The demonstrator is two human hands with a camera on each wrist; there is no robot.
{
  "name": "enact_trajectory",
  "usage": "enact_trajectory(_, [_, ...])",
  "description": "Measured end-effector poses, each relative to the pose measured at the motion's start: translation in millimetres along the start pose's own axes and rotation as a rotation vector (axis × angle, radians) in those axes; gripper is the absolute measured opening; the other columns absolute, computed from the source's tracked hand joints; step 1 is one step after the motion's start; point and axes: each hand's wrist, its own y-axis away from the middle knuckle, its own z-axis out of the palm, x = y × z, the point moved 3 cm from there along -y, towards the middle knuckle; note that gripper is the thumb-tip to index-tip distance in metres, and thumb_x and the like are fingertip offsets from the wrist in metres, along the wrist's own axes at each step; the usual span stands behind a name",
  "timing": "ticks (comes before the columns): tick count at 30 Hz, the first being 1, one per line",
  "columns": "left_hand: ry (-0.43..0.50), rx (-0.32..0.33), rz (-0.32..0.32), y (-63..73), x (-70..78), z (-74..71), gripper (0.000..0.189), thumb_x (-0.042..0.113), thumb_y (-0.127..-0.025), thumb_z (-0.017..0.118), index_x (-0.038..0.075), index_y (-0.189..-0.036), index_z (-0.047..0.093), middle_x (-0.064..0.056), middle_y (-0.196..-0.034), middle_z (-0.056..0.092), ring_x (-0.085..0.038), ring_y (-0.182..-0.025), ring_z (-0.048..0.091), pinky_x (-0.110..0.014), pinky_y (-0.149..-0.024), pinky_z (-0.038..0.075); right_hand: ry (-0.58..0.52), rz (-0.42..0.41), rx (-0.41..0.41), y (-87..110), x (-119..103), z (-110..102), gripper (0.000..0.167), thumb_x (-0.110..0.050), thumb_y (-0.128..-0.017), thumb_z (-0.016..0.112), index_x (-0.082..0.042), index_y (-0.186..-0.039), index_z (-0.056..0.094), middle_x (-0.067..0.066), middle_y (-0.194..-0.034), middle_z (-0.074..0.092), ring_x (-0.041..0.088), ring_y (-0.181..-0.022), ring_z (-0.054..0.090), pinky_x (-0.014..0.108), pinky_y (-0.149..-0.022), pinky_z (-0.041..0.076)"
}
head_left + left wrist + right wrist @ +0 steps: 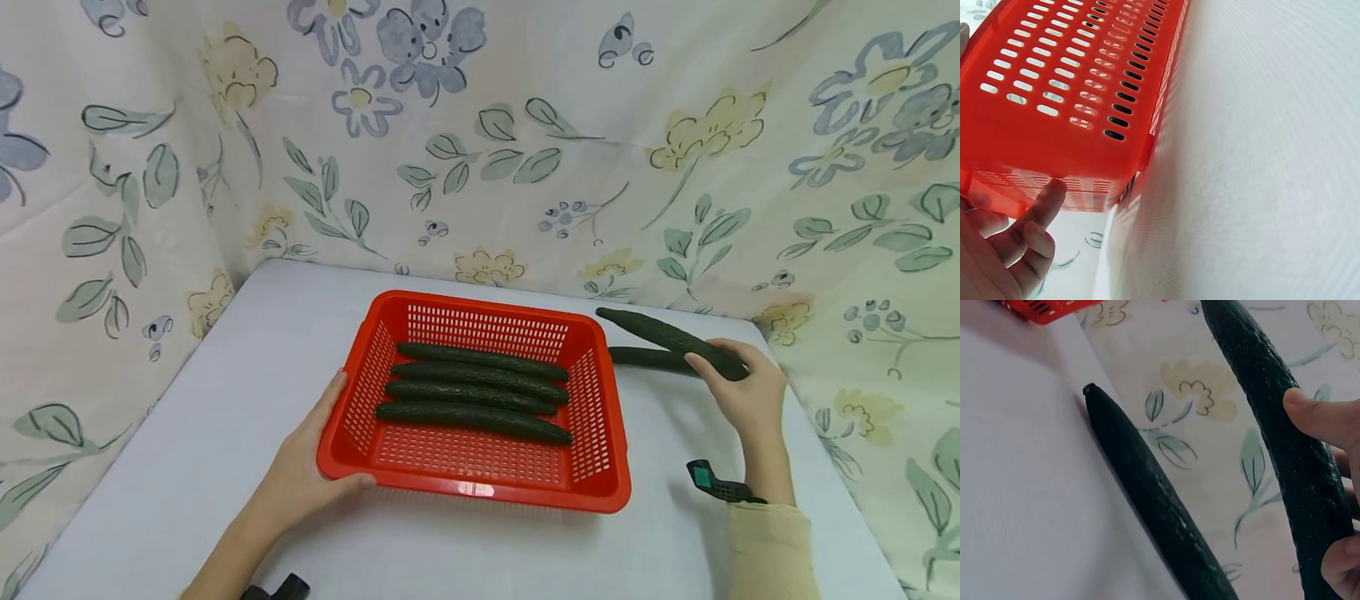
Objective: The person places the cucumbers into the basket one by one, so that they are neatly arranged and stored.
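A red plastic basket [540, 497] with slotted walls stands on the table, and several dark green cucumbers [472, 417] lie side by side in it. My left hand [300, 471] grips its near left corner, thumb along the front rim and fingers at the left side; in the left wrist view, fingertips meet the basket wall [1041, 150]. To the right of the basket, my right hand [753, 392] holds a cucumber [667, 335] near one end, its other end pointing at the basket's back right corner. Below it, another cucumber [648, 358] rests on the table, partly hidden by the held one.
A white cloth covers the table [442, 558]. Flower-printed curtain fabric [480, 158] hangs along the back and both sides, close to the table's edges. Dark wristbands [723, 487] sit on both wrists.
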Motion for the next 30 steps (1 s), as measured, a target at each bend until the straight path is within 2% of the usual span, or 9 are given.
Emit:
enact_trajectory(3, [0.008,-0.001,-0.002,-0.4,-0.2,-0.4,0.131,0.033,-0.071,0.098,0.032,-0.172,0.014,-0.014,-0.169,0.038,-0.032,-0.131,0.059,-0.024,-0.088,0.056,0.0,-0.035,-0.009,-1.2,-10.1,2.2,0.044,-0.026,-0.086,0.091,-0.004,-0.121,0.077,0.018,-0.122,0.074,-0.007,-0.104,0.052,0.01,-0.092,0.037])
enact_trajectory(7, [0.02,0.006,0.0,-0.5,-0.3,-1.0,0.131,0.031,-0.071,0.098,0.032,-0.172,0.014,-0.015,-0.168,0.039,-0.031,-0.13,0.059,-0.024,-0.087,0.057,0.005,-0.084,-0.022,-0.7,-25.6,6.4,0.043,-0.023,-0.085,0.092,-0.003,-0.12,0.077,0.018,-0.12,0.074,0.009,-0.106,0.056,0.009,-0.091,0.035])
enact_trajectory(10, [0.025,0.01,0.005,-0.5,0.1,-1.6,0.132,0.029,-0.07,0.098,0.032,-0.172,0.015,-0.014,-0.168,0.039,-0.029,-0.13,0.059,-0.023,-0.087,0.057,-0.013,-0.12,-0.026,0.8,-36.8,9.1,0.041,-0.02,-0.085,0.091,-0.002,-0.119,0.077,0.019,-0.117,0.074,0.014,-0.104,0.056,0.009,-0.087,0.036])
enact_trajectory(17, [0.032,-0.003,0.008,-0.1,1.5,-0.5,0.131,0.029,-0.071,0.098,0.03,-0.172,0.015,-0.014,-0.168,0.04,-0.03,-0.131,0.058,-0.023,-0.089,0.056,-0.025,-0.225,-0.04,2.0,-65.0,12.0,0.039,-0.018,-0.085,0.091,-0.002,-0.117,0.076,0.018,-0.111,0.075,-0.001,-0.096,0.052,0.008,-0.082,0.038])
enact_trajectory(23, [0.042,-0.009,-0.005,-1.0,2.3,-0.1,0.131,0.031,-0.071,0.098,0.031,-0.172,0.015,-0.016,-0.167,0.041,-0.034,-0.129,0.06,-0.024,-0.086,0.058,-0.038,-0.332,-0.073,-6.7,-93.7,14.2,0.038,-0.017,-0.085,0.091,-0.001,-0.116,0.075,0.016,-0.104,0.074,-0.003,-0.089,0.052,0.008,-0.078,0.039])
enact_trajectory(27, [0.059,-0.012,-0.012,-1.1,1.7,0.0,0.129,0.03,-0.072,0.097,0.033,-0.172,0.014,-0.016,-0.167,0.04,-0.032,-0.129,0.06,-0.024,-0.085,0.059,-0.041,-0.377,-0.104,-9.2,-114.7,16.0,0.036,-0.018,-0.086,0.089,0.0,-0.114,0.075,0.016,-0.1,0.074,0.009,-0.086,0.059,0.006,-0.074,0.039])
enact_trajectory(30, [0.063,-0.01,-0.007,-0.6,0.9,0.2,0.13,0.029,-0.072,0.097,0.032,-0.172,0.014,-0.016,-0.167,0.04,-0.032,-0.129,0.06,-0.024,-0.085,0.059,-0.035,-0.397,-0.145,-9.5,-129.4,19.8,0.036,-0.019,-0.089,0.088,0.001,-0.115,0.073,0.018,-0.103,0.073,0.025,-0.088,0.064,0.011,-0.074,0.042])
